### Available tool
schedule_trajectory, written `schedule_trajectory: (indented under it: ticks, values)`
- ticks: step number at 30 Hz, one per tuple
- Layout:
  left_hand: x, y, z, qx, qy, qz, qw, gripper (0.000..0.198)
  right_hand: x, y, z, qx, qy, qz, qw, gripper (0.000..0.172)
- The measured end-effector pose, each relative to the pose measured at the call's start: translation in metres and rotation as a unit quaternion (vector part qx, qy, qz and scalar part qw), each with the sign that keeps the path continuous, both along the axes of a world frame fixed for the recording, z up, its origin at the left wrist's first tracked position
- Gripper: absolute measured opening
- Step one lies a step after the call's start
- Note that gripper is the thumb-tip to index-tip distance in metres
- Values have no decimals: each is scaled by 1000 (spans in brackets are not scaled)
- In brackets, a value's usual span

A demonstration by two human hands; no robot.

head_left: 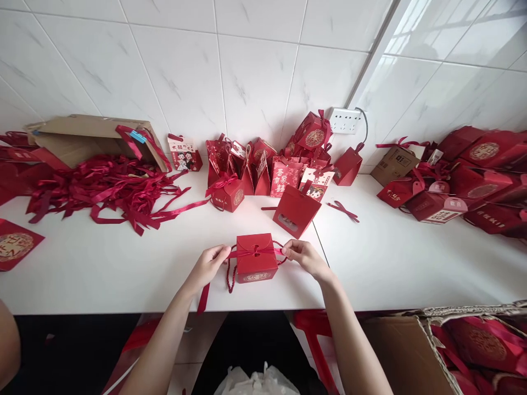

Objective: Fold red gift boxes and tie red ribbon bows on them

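A small red gift box [255,262] stands near the front edge of the white table [123,274]. A red ribbon [251,253] runs across its top and is knotted at the middle. My left hand [209,264] pinches the ribbon's left end beside the box; the loose tail hangs down over the table edge. My right hand [303,256] pinches the right end at the box's other side. A red cord handle loops at the box's lower left.
A heap of loose red ribbons [107,189] lies at the left by a tipped cardboard box [90,137]. Finished red gift boxes [284,164] stand at the back by the wall, more [465,175] at the right. A carton of red boxes [461,351] sits lower right.
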State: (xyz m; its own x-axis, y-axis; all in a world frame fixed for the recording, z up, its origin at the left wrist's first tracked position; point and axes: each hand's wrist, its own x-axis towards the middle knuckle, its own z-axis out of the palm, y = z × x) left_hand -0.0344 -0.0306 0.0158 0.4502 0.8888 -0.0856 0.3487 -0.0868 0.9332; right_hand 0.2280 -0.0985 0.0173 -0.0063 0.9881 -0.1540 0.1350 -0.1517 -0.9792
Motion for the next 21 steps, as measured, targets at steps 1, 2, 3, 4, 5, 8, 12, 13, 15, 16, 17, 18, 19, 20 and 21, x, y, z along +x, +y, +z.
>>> schedule_trajectory:
  ticks: [1,2,3,4,5,8,12,13,15,16,17,18,19,20,21]
  values:
    - [-1,0,3,-5,5,-4,1000,42,3,3,2,0,-2,36,999,36]
    - [-2,0,6,-14,11,-13,1000,42,7,6,6,-5,-10,78,997,36]
    - [-3,0,10,-22,16,-26,999,42,10,9,11,-14,-24,118,993,36]
    - [-4,0,14,-29,22,-42,998,41,13,11,17,-23,-42,151,987,35]
    - [-6,0,19,-33,28,-57,997,41,14,13,23,-28,-60,172,983,34]
    - [-8,-1,34,-30,43,-92,994,40,12,14,42,-4,-67,182,981,31]
    - [-5,-2,47,-20,63,-100,993,35,-6,14,51,57,-17,170,984,28]
    - [-3,-2,48,-18,69,-96,993,34,-11,15,51,67,-10,162,984,27]
    - [-1,-2,49,-16,72,-88,993,32,-21,16,49,87,1,141,986,25]
    - [0,-2,49,-15,67,-85,994,30,-26,17,48,94,7,131,987,25]
    - [1,-2,49,-15,60,-81,995,28,-29,17,47,98,14,126,987,24]
    - [1,-2,49,-15,53,-77,996,26,-32,17,46,97,20,125,987,22]
    - [2,-2,49,-13,46,-73,996,23,-34,17,45,92,25,127,987,22]
    - [2,-2,50,-9,43,-71,996,22,-36,17,44,87,27,129,987,21]
    - [2,-2,51,-2,42,-74,996,20,-38,17,43,87,23,127,988,21]
